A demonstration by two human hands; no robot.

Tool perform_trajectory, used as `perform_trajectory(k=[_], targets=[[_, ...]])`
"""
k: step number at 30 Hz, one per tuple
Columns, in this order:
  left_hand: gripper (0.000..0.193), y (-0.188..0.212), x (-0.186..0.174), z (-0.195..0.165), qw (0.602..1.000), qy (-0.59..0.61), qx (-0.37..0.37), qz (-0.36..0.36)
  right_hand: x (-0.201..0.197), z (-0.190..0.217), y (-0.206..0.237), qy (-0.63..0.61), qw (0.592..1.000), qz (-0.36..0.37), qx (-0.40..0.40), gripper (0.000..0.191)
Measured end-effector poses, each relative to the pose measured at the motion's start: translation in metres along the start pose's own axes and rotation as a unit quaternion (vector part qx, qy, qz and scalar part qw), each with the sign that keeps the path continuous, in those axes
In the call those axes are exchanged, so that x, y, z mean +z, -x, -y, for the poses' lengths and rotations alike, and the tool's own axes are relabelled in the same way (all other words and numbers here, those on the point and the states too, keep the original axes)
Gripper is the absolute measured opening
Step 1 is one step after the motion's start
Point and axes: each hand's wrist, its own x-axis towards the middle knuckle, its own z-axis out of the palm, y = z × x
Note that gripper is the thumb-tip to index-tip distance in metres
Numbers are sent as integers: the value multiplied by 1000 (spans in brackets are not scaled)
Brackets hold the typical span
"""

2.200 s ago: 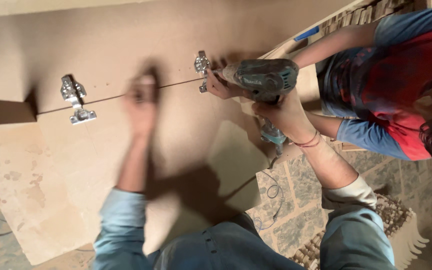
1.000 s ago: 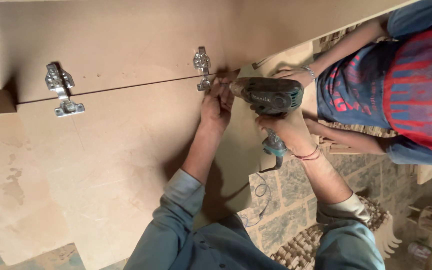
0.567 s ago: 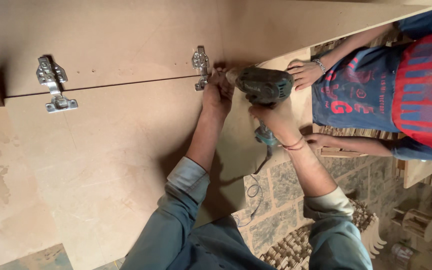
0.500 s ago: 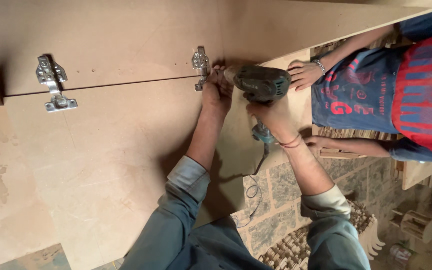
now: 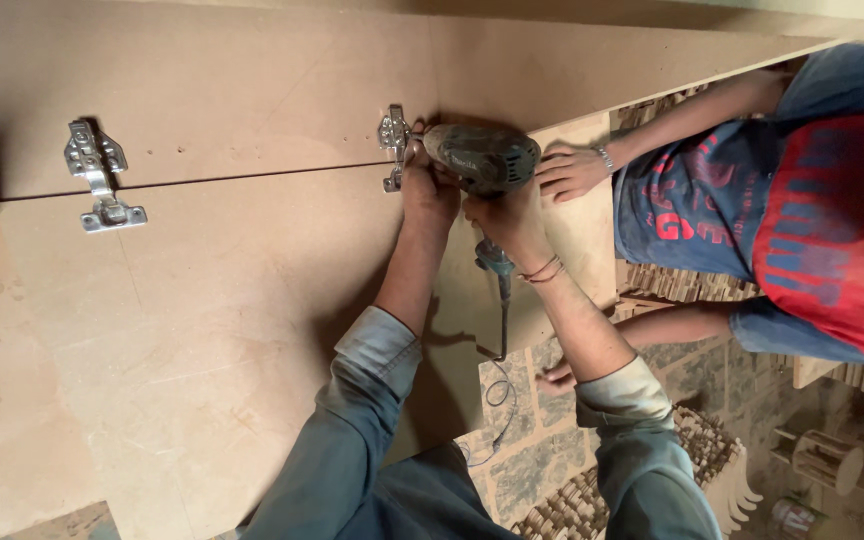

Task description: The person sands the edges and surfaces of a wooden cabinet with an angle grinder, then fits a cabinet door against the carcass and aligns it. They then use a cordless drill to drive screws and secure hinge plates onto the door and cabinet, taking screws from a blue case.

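Observation:
My right hand grips the handle of a green corded drill, whose nose points left at a metal hinge on the seam between two brown boards. My left hand rests by the drill's nose and the hinge, fingers closed around the front of the drill. A second metal hinge sits further left on the same seam. The drill's tip is hidden behind my left hand.
Another person in a red and blue shirt crouches at the right, one hand on the board edge beside the drill, the other on the tiled floor. The drill's cord trails down. Carved wooden pieces lie at bottom right.
My left hand moved from the middle of the board to the hinge beside the drill. Since half a second ago both hands and the drill have hardly shifted.

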Motion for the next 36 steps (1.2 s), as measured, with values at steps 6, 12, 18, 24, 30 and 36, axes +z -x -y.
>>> perform_trajectory(k=[6,12,18,24,30,36], targets=[[37,-4,-6,6,999,15,2,-36,1,-1,-3,-22,999,-3,38,16],[36,-6,-8,7,999,-3,0,-33,1,-7,-8,-39,999,16,33,27],[26,-9,-14,8,999,-40,-4,-4,2,-10,-11,-56,998,15,-4,32],[30,-15,-21,6,999,-27,-30,-26,6,-17,-10,-51,998,15,15,32],[37,-14,-22,6,999,-16,-49,-16,10,-27,-13,-23,997,-9,-73,36],[34,-15,-19,7,997,-2,-71,-40,2,-27,-15,-29,997,6,-64,38]])
